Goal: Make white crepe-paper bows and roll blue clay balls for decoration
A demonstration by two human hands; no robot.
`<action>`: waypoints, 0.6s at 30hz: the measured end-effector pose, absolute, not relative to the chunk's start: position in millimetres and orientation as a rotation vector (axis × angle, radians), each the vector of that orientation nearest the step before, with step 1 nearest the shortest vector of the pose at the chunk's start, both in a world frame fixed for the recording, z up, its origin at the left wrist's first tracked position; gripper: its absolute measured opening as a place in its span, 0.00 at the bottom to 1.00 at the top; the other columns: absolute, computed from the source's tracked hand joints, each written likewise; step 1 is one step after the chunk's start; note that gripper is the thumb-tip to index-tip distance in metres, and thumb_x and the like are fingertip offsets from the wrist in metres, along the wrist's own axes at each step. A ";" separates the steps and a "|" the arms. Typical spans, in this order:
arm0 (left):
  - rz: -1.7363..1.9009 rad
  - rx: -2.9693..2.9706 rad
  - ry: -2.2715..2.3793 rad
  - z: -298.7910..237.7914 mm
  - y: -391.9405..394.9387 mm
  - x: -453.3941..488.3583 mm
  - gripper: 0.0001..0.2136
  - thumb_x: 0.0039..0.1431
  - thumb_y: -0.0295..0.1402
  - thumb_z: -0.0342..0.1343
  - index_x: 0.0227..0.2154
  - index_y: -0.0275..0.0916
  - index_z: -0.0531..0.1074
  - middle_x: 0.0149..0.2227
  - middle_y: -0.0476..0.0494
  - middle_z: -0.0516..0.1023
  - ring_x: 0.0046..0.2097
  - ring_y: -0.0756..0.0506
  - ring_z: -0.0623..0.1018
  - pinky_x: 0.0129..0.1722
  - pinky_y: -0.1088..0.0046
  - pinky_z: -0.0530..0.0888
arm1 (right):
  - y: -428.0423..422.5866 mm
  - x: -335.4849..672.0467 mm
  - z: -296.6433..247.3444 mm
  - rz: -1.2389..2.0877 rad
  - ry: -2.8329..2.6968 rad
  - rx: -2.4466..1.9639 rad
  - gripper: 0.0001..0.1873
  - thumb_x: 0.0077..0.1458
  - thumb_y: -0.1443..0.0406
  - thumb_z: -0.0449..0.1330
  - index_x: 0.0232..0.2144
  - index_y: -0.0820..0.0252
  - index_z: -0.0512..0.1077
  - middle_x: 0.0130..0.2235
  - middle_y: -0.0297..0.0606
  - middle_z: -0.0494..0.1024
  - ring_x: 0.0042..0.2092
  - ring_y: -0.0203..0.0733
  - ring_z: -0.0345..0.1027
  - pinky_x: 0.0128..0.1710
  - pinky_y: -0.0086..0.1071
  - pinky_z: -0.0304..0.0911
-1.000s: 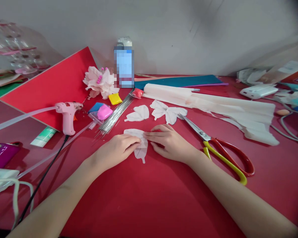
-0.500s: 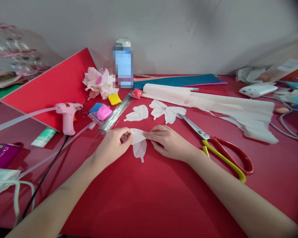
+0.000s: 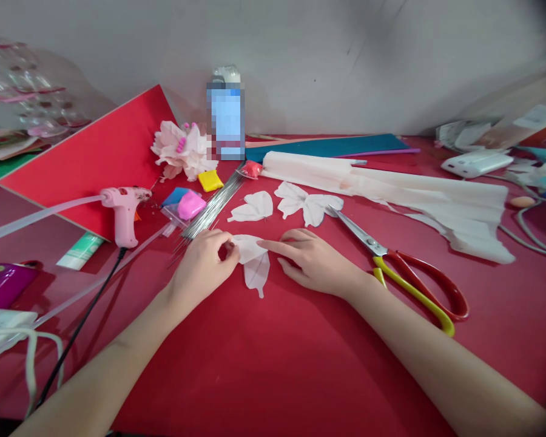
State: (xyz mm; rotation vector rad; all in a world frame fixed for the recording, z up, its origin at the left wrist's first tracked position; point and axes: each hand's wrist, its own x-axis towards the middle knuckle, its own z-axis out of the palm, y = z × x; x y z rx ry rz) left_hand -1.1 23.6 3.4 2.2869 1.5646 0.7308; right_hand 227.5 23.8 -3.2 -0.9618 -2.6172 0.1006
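At the middle of the red table (image 3: 264, 358), my left hand (image 3: 204, 261) pinches the left side of a white paper petal (image 3: 247, 246) between thumb and fingers. From the right, my right hand (image 3: 313, 258) reaches in with its index finger stretched out and the tip on that petal; its other fingers are apart from the paper. Partly beneath the held petal lies another white petal (image 3: 256, 276), its narrow tip towards me. Just beyond my hands rest several more cut petals (image 3: 253, 207), a few overlapping near the scissors' tip.
Large scissors (image 3: 368, 241) with red and yellow handles lie right. White crepe paper (image 3: 414, 188) stretches behind them. Metal wires (image 3: 218, 206), clay packets (image 3: 191, 205), a paper flower (image 3: 182, 152) and a pink glue gun (image 3: 124, 212) with a black cord stand left. A phone (image 3: 227, 118) leans upright behind.
My right index finger has straightened and separated from the other fingers, its tip now on the upper petal. The petal lies flatter and a little farther left. My left hand keeps its pinch.
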 end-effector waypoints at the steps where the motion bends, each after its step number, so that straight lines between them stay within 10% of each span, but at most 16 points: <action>1: 0.738 2.303 1.575 2.4 23.8 -1.4 0.05 0.55 0.29 0.51 0.26 0.38 0.68 0.31 0.45 0.75 0.36 0.45 0.73 0.38 0.68 0.70 | 23.6 227.7 -3.2 0.097 -2.619 -0.960 0.24 0.59 0.70 0.49 0.57 0.59 0.63 0.38 0.45 0.75 0.42 0.45 0.65 0.42 0.38 0.64; 18: 0.645 2.326 1.692 -3.3 25.0 -6.3 0.04 0.53 0.31 0.53 0.28 0.37 0.69 0.37 0.42 0.68 0.45 0.42 0.69 0.47 0.62 0.69 | 25.3 226.2 -2.9 0.052 -2.636 -0.904 0.21 0.57 0.72 0.49 0.51 0.61 0.70 0.44 0.41 0.78 0.43 0.46 0.63 0.43 0.39 0.62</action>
